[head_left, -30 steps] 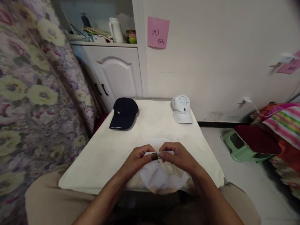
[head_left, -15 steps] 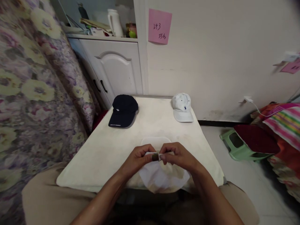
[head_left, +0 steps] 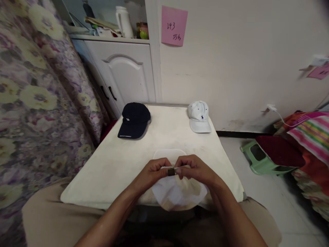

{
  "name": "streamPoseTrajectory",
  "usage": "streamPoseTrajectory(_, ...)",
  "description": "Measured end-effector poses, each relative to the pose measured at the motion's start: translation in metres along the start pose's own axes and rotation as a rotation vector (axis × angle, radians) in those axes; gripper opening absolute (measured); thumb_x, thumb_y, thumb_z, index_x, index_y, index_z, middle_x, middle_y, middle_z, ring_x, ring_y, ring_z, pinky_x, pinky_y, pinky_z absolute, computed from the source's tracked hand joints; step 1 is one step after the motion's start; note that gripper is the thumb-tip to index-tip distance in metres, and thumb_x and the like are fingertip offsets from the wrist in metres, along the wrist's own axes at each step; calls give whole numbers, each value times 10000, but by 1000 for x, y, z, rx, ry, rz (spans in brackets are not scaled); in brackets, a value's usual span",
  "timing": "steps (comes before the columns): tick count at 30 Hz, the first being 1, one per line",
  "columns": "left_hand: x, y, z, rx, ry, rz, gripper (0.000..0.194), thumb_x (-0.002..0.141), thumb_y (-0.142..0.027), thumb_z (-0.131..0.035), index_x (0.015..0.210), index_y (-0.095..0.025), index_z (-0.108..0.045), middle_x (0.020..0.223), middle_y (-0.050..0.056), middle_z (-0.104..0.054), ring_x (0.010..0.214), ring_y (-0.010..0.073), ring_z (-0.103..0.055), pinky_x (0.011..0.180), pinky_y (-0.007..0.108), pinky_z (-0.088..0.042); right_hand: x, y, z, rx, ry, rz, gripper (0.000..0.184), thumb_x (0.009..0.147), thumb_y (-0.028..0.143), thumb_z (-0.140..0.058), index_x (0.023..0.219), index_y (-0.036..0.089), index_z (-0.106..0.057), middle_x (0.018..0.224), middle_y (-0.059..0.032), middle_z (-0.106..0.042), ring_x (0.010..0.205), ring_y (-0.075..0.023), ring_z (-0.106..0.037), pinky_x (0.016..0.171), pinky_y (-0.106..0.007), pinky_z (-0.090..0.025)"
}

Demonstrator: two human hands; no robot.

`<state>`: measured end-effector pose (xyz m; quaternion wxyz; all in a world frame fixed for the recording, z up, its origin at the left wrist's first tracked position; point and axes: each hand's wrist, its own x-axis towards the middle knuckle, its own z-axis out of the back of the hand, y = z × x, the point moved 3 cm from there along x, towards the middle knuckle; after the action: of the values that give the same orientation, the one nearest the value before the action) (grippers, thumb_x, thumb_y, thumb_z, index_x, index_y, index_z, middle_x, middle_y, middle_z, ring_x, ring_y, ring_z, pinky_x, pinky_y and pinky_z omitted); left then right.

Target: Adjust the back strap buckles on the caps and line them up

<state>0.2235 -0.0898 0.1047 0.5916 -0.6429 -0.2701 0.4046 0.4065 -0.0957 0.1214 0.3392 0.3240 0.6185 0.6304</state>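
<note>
A white cap [head_left: 180, 196] lies at the near edge of the table, its brim pointing away from me and its crown toward me. My left hand [head_left: 153, 172] pinches the cap's back strap beside a dark brass-coloured buckle [head_left: 171, 171]. From the other side, my right hand [head_left: 193, 168] grips the strap end between thumb and fingers, close against the buckle. How the strap runs through the buckle is hidden by my fingertips. Farther back on the table sit a navy cap [head_left: 135, 118] at the left and a pale cap [head_left: 199, 115] with a small dark logo at the right.
The table [head_left: 108, 175] has a cream cover and reaches the wall. A flowered curtain [head_left: 38, 113] hangs at my left, near a white cupboard [head_left: 125, 75]. On the floor at right stands a green stool [head_left: 253, 156] with a dark red top.
Both hands stay at the buckle with only slight finger movement. The whole view has shifted a little; the caps on the table have not moved.
</note>
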Motion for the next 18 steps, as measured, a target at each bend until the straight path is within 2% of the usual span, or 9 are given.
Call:
streamPoseTrajectory(10, 0, -6, 2, 66, 16, -59, 313, 849, -437, -673, 773, -140, -609, 682, -32, -521, 630, 104, -398, 572, 226, -266, 3, -13, -1, 73, -30, -22, 227, 849, 370, -694, 783, 158, -649, 619, 15, -612, 525, -88, -444, 500, -214, -330)
streamPoseTrajectory(14, 0, -3, 3, 52, -21, -30, 306, 850, -437, -665, 769, -149, -602, 667, -38, -509, 603, 99, -386, 549, 223, -253, 0, -9, 1, 28, 5, -12, 211, 886, 365, -656, 843, 159, -633, 706, 0, -631, 566, -98, -485, 545, -231, -375)
streamPoseTrajectory(18, 1, -1, 3, 3, -7, -28, 311, 837, -446, -671, 772, -151, -595, 656, -41, -502, 590, 98, -388, 550, 223, -261, -5, -5, 7, -24, 22, -18, 192, 903, 355, -632, 887, 165, -607, 760, -7, -646, 596, -103, -489, 563, -237, -377)
